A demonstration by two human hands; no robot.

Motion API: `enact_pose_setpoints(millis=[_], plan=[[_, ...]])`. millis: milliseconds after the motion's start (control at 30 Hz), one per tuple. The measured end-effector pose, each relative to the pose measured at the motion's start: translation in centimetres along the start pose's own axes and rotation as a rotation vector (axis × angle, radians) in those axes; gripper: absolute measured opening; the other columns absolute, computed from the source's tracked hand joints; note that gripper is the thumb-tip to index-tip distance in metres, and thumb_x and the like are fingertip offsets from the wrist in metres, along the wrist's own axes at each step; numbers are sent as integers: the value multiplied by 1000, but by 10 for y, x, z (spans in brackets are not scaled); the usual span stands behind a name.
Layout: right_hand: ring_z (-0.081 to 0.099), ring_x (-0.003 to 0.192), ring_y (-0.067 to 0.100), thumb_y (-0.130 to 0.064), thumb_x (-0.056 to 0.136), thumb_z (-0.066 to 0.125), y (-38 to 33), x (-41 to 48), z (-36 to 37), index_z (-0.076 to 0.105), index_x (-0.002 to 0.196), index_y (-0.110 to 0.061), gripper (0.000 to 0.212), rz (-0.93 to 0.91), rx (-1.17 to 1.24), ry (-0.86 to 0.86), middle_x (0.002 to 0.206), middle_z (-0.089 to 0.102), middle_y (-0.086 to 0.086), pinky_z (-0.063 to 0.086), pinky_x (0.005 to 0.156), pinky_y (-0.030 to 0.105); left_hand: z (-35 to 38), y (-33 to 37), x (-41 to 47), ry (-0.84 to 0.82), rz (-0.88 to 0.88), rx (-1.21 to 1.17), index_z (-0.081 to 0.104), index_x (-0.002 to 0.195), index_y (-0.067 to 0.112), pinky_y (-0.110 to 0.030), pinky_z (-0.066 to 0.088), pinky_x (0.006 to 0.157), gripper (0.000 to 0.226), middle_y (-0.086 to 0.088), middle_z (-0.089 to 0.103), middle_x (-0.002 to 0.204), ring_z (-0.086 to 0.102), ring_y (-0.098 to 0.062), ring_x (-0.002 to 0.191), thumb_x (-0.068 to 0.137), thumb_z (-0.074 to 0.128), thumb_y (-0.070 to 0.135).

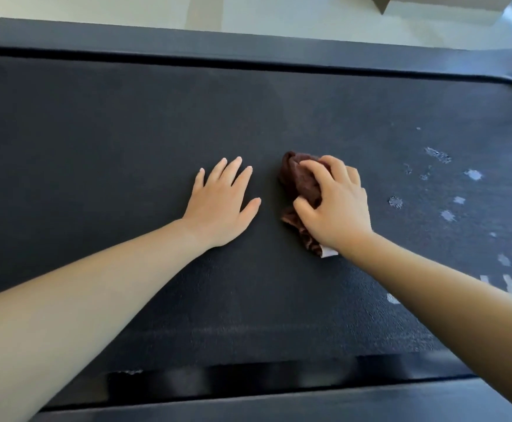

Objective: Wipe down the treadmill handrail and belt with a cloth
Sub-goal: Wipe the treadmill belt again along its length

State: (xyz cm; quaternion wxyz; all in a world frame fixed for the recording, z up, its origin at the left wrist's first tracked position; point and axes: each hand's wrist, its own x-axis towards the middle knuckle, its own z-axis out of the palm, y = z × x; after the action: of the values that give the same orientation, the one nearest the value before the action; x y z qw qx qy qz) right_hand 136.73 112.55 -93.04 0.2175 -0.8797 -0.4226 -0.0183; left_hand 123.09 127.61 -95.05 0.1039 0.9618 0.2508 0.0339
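Brown cloth [302, 190] lies bunched on the dark belt [127, 132] under the right hand [335, 202], whose curled fingers [315, 169] grip it — a white tag pokes out by the wrist. Left hand [221, 202] rests flat just beside, fingers spread. White lettering at the right edge is cut off — unreadable.
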Motion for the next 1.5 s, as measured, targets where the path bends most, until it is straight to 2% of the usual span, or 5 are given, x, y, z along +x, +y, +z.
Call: enact_pose_setpoints(millis=[133,467,767,1200,1500], plan=[[35,123,25,-46,74,45,0,-22,-4,49,131,-29,60,-23,-9,4,138,41,-4,38,92,45,2,2,-8,1,-3,19,15,149,19,-49,3,115,68,-1,6,158,-1,-22,145,92,30,54],[31,126,26,-46,81,50,-11,29,12,44,134,-32,55,123,-51,12,139,38,-3,33,95,46,-1,9,-12,20,-24,10,19,148,20,-48,5,116,67,0,11,158,3,-21,145,91,32,54],[33,126,24,-48,74,43,16,-54,-19,46,133,-31,61,-125,23,-55,140,39,-7,36,93,45,-1,9,-54,-29,92,-32,18,149,20,-44,3,116,62,-2,7,158,0,-21,145,94,31,47],[30,126,24,-42,81,51,0,-20,-8,45,132,-32,52,67,1,-14,140,37,-5,33,95,47,-10,16,-55,15,177,32,38,142,25,-45,23,112,53,5,31,152,23,-22,141,92,41,43],[32,124,23,-42,80,53,12,-27,-13,47,131,-32,53,34,-22,-13,138,39,-6,33,93,43,-5,20,-7,5,145,13,30,144,31,-50,16,113,57,4,23,154,16,-17,143,91,38,48]])
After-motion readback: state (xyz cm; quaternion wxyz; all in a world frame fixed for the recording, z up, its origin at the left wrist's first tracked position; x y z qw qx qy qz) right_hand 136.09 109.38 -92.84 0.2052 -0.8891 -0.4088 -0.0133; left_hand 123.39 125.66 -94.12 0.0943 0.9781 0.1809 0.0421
